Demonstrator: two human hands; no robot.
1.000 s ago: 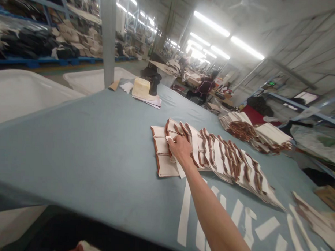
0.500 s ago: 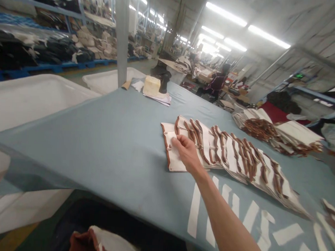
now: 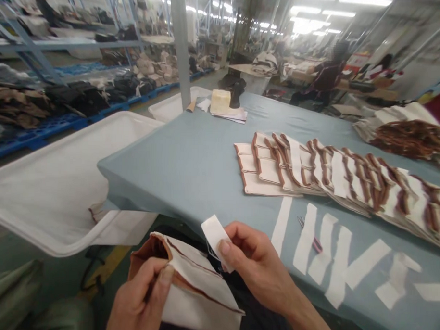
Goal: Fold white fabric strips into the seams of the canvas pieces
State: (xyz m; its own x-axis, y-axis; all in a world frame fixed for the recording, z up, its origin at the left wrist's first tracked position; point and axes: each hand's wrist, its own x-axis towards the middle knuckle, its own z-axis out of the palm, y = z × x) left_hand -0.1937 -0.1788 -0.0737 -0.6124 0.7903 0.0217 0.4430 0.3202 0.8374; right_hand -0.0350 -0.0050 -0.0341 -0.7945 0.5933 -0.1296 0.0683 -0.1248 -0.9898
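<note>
My left hand pinches the brown-trimmed edge of a white fabric piece, which lies over my lap below the table edge. Its brown inner side gapes at the upper left. In my right hand a short white strip is pinched between thumb and fingers, just above the fabric piece. A row of overlapping white pieces with brown edging lies on the table, with white strips laid across several of them. Nearer me, loose white strips are scattered beside small pink-handled snips.
The blue-covered table fills the middle. A white bin stands at its left. At the far end are a yellowish block and papers. Another stack of brown-edged pieces lies at the right. A person sits farther back.
My right hand has drawn back from the row of pieces to my lap, carrying a white strip. My left hand has come into view on the fabric piece. The view has shifted.
</note>
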